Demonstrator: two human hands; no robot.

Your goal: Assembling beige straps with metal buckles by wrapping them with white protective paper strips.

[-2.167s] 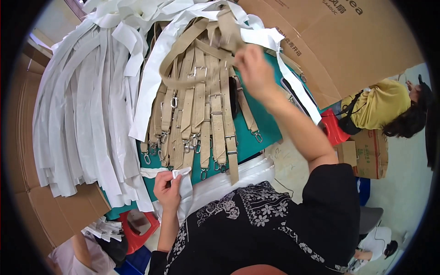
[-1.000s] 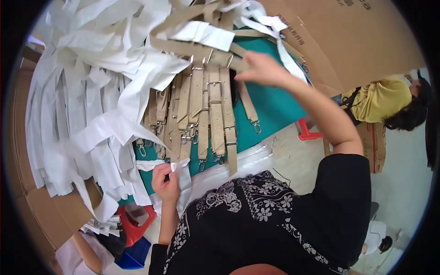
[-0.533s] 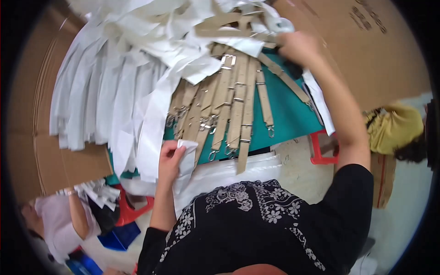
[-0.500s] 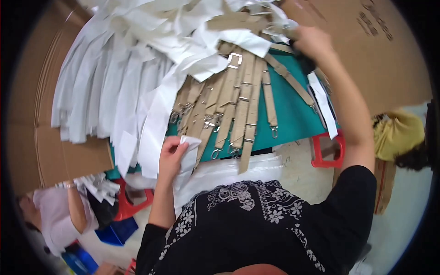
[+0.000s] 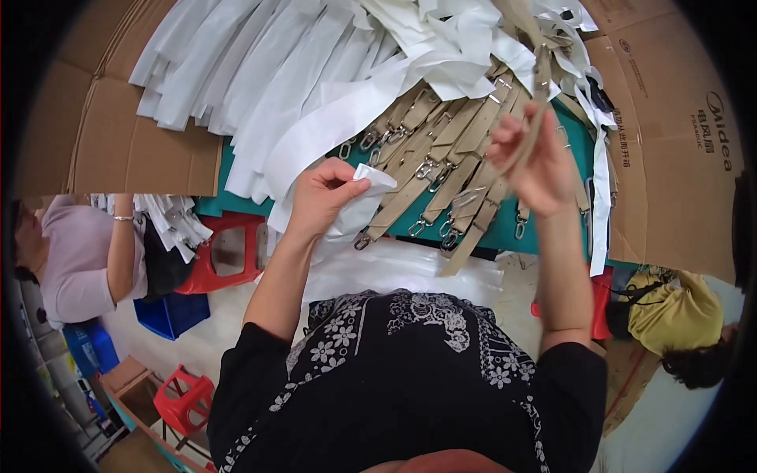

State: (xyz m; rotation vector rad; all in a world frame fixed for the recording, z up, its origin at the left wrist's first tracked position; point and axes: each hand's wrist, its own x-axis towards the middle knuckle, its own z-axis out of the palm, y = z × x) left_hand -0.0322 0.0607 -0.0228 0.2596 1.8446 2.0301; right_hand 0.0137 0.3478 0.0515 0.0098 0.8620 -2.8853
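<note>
Between the thumb and fingers of my left hand (image 5: 327,197) is the top of a white sleeve (image 5: 359,217), thin and sheet-like. My right hand (image 5: 540,169), blurred and raised above the table's right part, is closed round a beige strap (image 5: 542,75) that runs up toward the far edge. Under and beside it lie several beige straps (image 5: 465,126) with metal buckles and snap hooks, their ends hanging near the table's front edge. Long white sleeves (image 5: 300,63) are spread over the left and far parts of the green tabletop (image 5: 564,146).
Cardboard flaps flank the table, one on the left (image 5: 134,150) and one on the right (image 5: 662,173). White sheeting (image 5: 378,268) hangs at my front. One person (image 5: 87,244) sits at the left by a red stool (image 5: 229,248); another in yellow (image 5: 678,307) is at the right.
My right hand has come back from the far right toward me, now with a beige strap in it. The left hand keeps its white sleeve. The whole view has shifted.
</note>
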